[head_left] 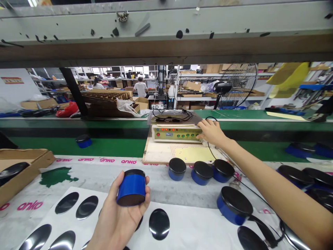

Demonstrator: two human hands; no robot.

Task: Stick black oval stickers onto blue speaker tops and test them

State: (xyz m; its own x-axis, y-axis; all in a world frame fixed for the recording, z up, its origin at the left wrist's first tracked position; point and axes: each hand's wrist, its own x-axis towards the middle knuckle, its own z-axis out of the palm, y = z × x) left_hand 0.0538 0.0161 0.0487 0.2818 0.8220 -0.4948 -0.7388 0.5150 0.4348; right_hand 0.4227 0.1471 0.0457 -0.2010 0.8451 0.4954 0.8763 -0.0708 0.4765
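Observation:
Low in the centre-left of the head view, my left hand (119, 215) holds a round blue canister with a black top (131, 188), its fingers wrapped round the sides. My right hand (211, 132) reaches forward to the right end of a control box (177, 134) with red lights and green buttons. Its fingertips touch the box's top corner and front; they hold nothing that I can make out. Between the hands stand three similar blue and black canisters (177, 169), and a larger one (234, 205) is nearer on the right.
A white sheet with black discs (159, 224) lies in front. At the left is a cardboard box (39, 163); more canisters (295, 176) stand at the right. A cable runs under my right arm. A metal shelf beam (166, 31) crosses overhead. Two people are far behind.

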